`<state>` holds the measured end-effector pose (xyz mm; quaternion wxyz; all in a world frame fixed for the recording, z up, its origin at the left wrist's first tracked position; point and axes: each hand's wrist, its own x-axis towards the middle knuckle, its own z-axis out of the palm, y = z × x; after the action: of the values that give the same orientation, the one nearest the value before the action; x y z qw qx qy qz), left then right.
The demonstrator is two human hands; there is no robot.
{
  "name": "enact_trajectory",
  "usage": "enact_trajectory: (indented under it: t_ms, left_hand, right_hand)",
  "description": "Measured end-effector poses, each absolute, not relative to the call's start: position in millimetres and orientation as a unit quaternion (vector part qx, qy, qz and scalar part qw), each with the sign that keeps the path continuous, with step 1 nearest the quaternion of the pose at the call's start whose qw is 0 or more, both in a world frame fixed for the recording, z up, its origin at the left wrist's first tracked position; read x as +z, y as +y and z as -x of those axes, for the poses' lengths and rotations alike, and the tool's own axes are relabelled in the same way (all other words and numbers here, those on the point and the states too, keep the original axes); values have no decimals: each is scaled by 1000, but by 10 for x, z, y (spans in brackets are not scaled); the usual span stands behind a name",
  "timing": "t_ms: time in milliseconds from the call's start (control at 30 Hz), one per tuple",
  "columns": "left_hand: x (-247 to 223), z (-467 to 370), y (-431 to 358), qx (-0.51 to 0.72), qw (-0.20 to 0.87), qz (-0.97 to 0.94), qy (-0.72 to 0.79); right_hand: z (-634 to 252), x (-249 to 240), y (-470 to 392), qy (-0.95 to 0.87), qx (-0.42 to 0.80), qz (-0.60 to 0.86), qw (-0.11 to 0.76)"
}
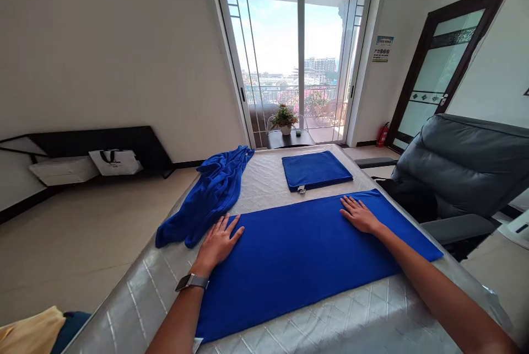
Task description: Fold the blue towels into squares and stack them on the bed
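Mattress [264, 177]: folded blue cloth [316, 169], done; flat strip [306, 255], seemingly part-folded, under left hand [219, 241] and right hand [359, 214], fingers spread; crumpled cloth [219, 180], unfolded.

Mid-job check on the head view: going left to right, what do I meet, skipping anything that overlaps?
White bag → crumpled blue cloth → square folded blue cloth → dark armchair.
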<state>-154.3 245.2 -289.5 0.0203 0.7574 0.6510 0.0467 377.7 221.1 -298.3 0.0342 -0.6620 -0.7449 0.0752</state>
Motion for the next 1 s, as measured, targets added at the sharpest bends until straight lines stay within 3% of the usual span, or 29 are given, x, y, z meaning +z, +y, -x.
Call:
enact_trajectory:
  t_ms: [300,467,633,833,1000]
  left_hand:
    - [-3020,1622,2519,57,0,-765,642]
    - [-3006,1608,2501,58,-5,-761,646]
    - [-2971,1586,2479,54,1,-759,649]
    - [-2917,1555,2439,53,19,-757,651]
    - [-2963,1561,2449,67,16,-755,652]
  right_hand:
    - [-4923,-3030,2438,-638,14,769,-35]
    - [-5117,-3121,2522,-633,25,774,-16]
    - [-5167,-3206,2555,-626,32,779,7]
    - [-5042,-3023,2506,-599,28,800,-29]
    - [-4362,-2746,2458,-598,-98,796,1]
